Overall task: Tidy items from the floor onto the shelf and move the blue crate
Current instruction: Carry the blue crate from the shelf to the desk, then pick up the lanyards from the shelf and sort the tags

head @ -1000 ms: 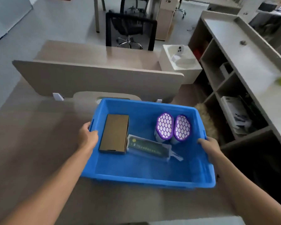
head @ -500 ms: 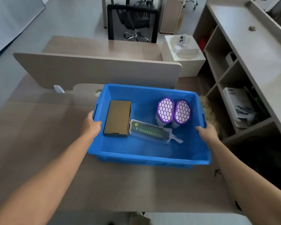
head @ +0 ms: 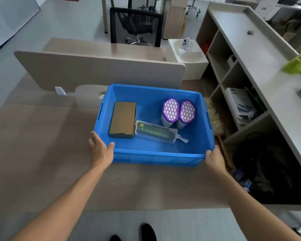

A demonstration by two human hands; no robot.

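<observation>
The blue crate (head: 156,158) rests on the wooden desk (head: 42,153) in front of me. Inside it lie a brown cardboard box (head: 123,119), a packaged green roller brush (head: 155,133) and two purple honeycomb filters (head: 178,113). My left hand (head: 101,150) sits at the crate's near left corner, thumb over the rim. At the near right corner my right hand (head: 214,157) curls its fingers over the rim.
A desk partition (head: 97,70) stands just behind the crate. An open shelf unit (head: 236,80) with a long top runs along the right, holding a white printed box (head: 238,101). A straw broom (head: 215,122) leans between crate and shelf. A black office chair (head: 135,25) is beyond.
The crate has moved away from me across the desk. Both my hands slid from its side handles back to the near corners.
</observation>
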